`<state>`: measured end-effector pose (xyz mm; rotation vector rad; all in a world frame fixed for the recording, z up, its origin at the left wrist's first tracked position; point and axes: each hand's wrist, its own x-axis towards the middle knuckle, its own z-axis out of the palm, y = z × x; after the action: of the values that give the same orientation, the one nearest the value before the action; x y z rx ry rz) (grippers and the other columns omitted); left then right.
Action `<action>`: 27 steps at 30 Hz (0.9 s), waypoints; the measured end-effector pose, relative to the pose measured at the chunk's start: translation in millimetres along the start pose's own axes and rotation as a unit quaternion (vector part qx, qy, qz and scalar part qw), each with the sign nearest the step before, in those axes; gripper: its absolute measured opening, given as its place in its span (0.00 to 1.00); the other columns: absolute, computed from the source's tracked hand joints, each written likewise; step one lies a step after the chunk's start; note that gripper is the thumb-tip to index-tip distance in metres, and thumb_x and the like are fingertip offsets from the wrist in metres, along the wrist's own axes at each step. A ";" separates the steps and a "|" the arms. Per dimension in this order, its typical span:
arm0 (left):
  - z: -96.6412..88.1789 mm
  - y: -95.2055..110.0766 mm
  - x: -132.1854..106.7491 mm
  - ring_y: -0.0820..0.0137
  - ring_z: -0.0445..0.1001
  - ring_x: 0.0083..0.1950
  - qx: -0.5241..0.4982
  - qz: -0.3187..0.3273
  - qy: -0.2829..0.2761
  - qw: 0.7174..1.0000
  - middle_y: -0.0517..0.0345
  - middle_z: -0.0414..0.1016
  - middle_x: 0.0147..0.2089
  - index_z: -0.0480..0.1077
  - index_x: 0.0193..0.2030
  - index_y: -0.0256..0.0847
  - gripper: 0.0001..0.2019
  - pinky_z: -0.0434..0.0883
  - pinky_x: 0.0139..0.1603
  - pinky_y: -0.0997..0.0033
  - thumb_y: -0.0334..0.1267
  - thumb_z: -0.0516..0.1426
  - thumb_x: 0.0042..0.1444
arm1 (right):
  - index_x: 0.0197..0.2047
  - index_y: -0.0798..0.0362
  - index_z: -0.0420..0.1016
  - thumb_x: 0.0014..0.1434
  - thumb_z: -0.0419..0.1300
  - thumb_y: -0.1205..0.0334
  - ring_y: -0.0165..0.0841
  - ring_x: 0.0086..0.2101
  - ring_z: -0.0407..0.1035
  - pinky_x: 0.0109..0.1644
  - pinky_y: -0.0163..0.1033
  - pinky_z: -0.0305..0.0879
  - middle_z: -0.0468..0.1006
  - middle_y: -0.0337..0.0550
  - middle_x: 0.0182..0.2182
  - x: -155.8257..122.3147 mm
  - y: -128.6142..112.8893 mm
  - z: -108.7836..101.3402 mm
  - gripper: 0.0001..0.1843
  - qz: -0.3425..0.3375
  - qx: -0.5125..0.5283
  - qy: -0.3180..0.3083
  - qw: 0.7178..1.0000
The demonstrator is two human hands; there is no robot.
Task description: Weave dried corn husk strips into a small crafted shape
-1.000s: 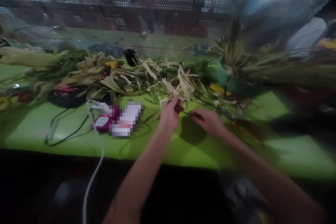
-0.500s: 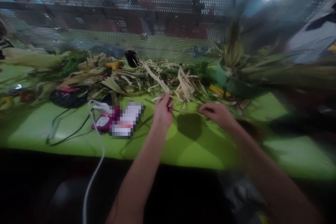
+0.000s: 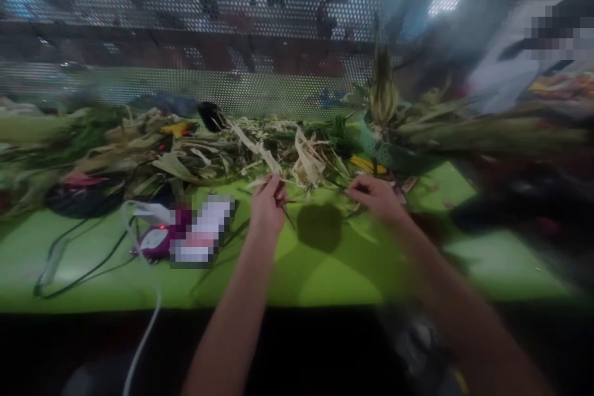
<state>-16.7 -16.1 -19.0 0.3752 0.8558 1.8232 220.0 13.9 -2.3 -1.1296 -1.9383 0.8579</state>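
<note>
My left hand (image 3: 269,203) is closed in a pinch on a pale dry husk strip (image 3: 256,150) that slants up and away from the fingers. A thin dark stem (image 3: 288,218) pokes out below the same fingers. To its right, my right hand (image 3: 377,195) is pinched shut above the table; thin dark strands show by its fingertips, but what it grips is too blurred to name. Between and beyond the hands lies a crumpled cream husk bundle (image 3: 307,164).
A heap of dried husks and leaves (image 3: 180,164) runs along the back of the green table (image 3: 297,278). On the left are a phone (image 3: 206,230), a purple device (image 3: 155,241) and a white cable (image 3: 142,340). A green perforated container (image 3: 377,139) with husks stands at the right, before a perforated metal screen (image 3: 278,86).
The whole view has shifted, so the table and its things sit farther left and lower. My hands are slightly farther apart, both still pinched.
</note>
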 end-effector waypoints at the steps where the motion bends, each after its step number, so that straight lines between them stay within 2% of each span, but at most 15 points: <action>1: 0.0 0.6 0.5 0.85 0.55 0.18 -0.003 -0.001 0.004 1.000 0.64 0.69 0.24 0.67 0.29 0.36 0.12 0.50 0.17 0.83 0.33 0.67 0.43 | 0.26 0.53 0.73 0.54 0.63 0.53 0.28 0.24 0.61 0.28 0.34 0.56 0.71 0.37 0.22 0.4 0.1 -1.2 0.13 0.005 0.014 0.000 1.000; 3: 0.9 2.2 0.7 0.86 0.54 0.18 0.001 -0.006 0.008 1.000 0.64 0.68 0.23 0.67 0.29 0.35 0.12 0.49 0.17 0.84 0.33 0.67 0.43 | 0.27 0.53 0.74 0.54 0.63 0.51 0.28 0.23 0.62 0.28 0.34 0.56 0.72 0.37 0.21 2.8 1.9 -6.3 0.14 0.019 0.047 0.026 0.998; 7: 10.7 8.8 -4.5 0.86 0.54 0.18 0.034 -0.017 -0.009 0.999 0.64 0.68 0.23 0.67 0.28 0.35 0.12 0.48 0.17 0.84 0.33 0.68 0.41 | 0.30 0.52 0.75 0.54 0.63 0.48 0.28 0.23 0.63 0.27 0.33 0.59 0.73 0.38 0.22 10.2 8.5 -25.6 0.15 0.042 0.127 0.153 0.979; 10: 24.1 13.4 -11.7 0.85 0.54 0.18 0.092 -0.029 -0.082 0.992 0.63 0.68 0.23 0.68 0.28 0.35 0.12 0.49 0.17 0.83 0.35 0.68 0.42 | 0.29 0.52 0.75 0.52 0.65 0.47 0.27 0.23 0.63 0.27 0.32 0.59 0.73 0.37 0.21 12.9 11.0 -37.7 0.16 0.044 0.141 0.218 0.965; 12: 32.1 11.8 -15.4 0.84 0.54 0.18 0.156 -0.046 -0.137 0.977 0.63 0.67 0.22 0.70 0.30 0.35 0.12 0.50 0.18 0.82 0.38 0.67 0.43 | 0.29 0.52 0.74 0.52 0.65 0.47 0.26 0.23 0.62 0.27 0.32 0.59 0.72 0.36 0.21 12.6 10.4 -40.2 0.16 0.047 0.133 0.228 0.963; 16: 35.9 -8.7 -16.3 0.82 0.52 0.18 0.295 -0.083 -0.184 0.934 0.63 0.66 0.22 0.70 0.32 0.35 0.13 0.47 0.19 0.79 0.42 0.65 0.46 | 0.31 0.53 0.74 0.52 0.65 0.48 0.27 0.24 0.64 0.28 0.33 0.61 0.72 0.37 0.22 9.7 6.5 -31.4 0.16 0.054 0.123 0.188 0.973; 19: 28.7 -29.3 -12.5 0.81 0.50 0.19 0.335 -0.093 -0.212 0.913 0.64 0.63 0.21 0.69 0.31 0.36 0.12 0.45 0.20 0.78 0.43 0.62 0.49 | 0.37 0.53 0.76 0.52 0.65 0.47 0.30 0.27 0.67 0.30 0.34 0.62 0.75 0.39 0.27 8.6 4.4 -18.6 0.17 0.066 0.125 0.106 0.984; 22: 20.6 -40.7 -9.0 0.80 0.51 0.21 0.363 -0.079 -0.252 0.893 0.64 0.62 0.22 0.68 0.28 0.36 0.11 0.47 0.22 0.77 0.43 0.61 0.50 | 0.44 0.53 0.75 0.49 0.67 0.46 0.31 0.30 0.69 0.32 0.35 0.64 0.77 0.41 0.32 8.7 4.2 -6.4 0.24 0.064 0.123 0.012 0.990; 24: 18.1 -41.7 -8.3 0.78 0.54 0.22 0.379 -0.069 -0.278 0.880 0.63 0.64 0.23 0.69 0.28 0.37 0.10 0.50 0.24 0.76 0.42 0.60 0.51 | 0.41 0.54 0.74 0.49 0.67 0.44 0.30 0.28 0.67 0.31 0.35 0.63 0.76 0.40 0.30 8.0 4.1 -0.5 0.24 0.064 0.112 -0.018 0.991; 27: 19.3 -38.0 -9.3 0.75 0.59 0.26 0.407 -0.057 -0.295 0.862 0.62 0.66 0.24 0.71 0.30 0.37 0.09 0.55 0.28 0.75 0.42 0.60 0.52 | 0.29 0.54 0.72 0.51 0.64 0.42 0.27 0.24 0.62 0.27 0.34 0.58 0.71 0.38 0.23 5.0 2.8 4.1 0.21 0.069 0.059 -0.002 0.996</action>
<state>24.6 -9.3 -31.1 1.3132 1.1286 1.0369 215.9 18.7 -5.4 -1.2021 -1.8035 1.0354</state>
